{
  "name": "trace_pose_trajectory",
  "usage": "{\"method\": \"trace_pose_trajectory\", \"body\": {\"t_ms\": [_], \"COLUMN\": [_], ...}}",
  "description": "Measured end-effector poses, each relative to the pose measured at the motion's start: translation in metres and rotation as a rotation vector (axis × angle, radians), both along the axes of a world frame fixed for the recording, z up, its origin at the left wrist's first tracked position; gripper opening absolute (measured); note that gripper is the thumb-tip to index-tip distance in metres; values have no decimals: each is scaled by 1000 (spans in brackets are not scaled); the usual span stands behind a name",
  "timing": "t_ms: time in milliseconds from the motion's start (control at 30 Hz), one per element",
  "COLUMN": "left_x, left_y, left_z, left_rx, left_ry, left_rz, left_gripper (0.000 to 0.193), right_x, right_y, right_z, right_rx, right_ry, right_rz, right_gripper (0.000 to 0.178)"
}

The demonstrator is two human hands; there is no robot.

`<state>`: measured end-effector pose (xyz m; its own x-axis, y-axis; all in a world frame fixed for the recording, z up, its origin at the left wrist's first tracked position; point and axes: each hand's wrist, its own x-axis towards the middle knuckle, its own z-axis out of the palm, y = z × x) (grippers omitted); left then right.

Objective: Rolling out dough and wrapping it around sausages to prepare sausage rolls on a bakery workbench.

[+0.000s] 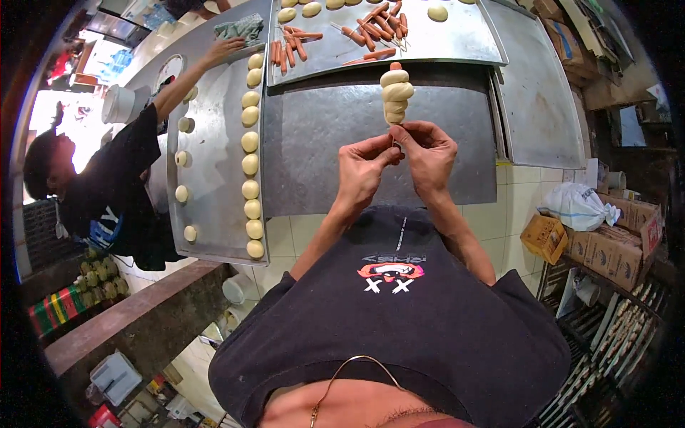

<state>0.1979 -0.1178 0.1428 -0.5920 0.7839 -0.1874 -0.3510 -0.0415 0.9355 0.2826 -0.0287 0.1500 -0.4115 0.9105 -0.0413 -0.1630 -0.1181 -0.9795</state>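
A sausage on a stick, wrapped in a spiral of pale dough (396, 98), is held upright in front of me over the grey metal table (314, 157). The orange sausage tip pokes out at its top. My left hand (362, 170) pinches the thin stick below the dough. Thumb and fingers of my right hand (429, 158) close around the lower end, where dough meets stick. Just beyond lies a metal tray (457, 44) bearing piles of skewered sausages (379, 27) and several dough pieces (311, 9) along its far side.
To the left, another tray (217, 160) carries rows of dough balls (250, 189). Beside it, a co-worker in a dark shirt reaches a hand (227, 47) onto a greenish cloth (241, 28). Cardboard boxes (606, 250) and a white plastic bag (579, 207) stand at right.
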Motion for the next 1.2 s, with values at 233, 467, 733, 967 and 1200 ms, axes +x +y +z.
{"method": "trace_pose_trajectory", "body": {"t_ms": [233, 467, 733, 967, 1200], "left_x": [-2, -3, -1, -16, -25], "left_y": [0, 2, 13, 24, 55], "left_z": [0, -16, -11, -25, -51], "left_rx": [62, 319, -55, 76, -59], "left_ry": [-16, -252, 169, -246, -262], "left_rz": [-61, -307, -280, -625, -583], "left_gripper": [23, 29, 14, 17, 26], "right_x": [10, 23, 28, 38, 25], "right_y": [12, 20, 29, 50, 92], "right_z": [-16, -14, -19, -29, -52], "right_rx": [-270, -320, -253, -545, -439], "right_ry": [256, 330, 198, 259, 12], "right_rz": [135, 266, 158, 471, 288], "right_gripper": [15, 19, 19, 27, 17]}}
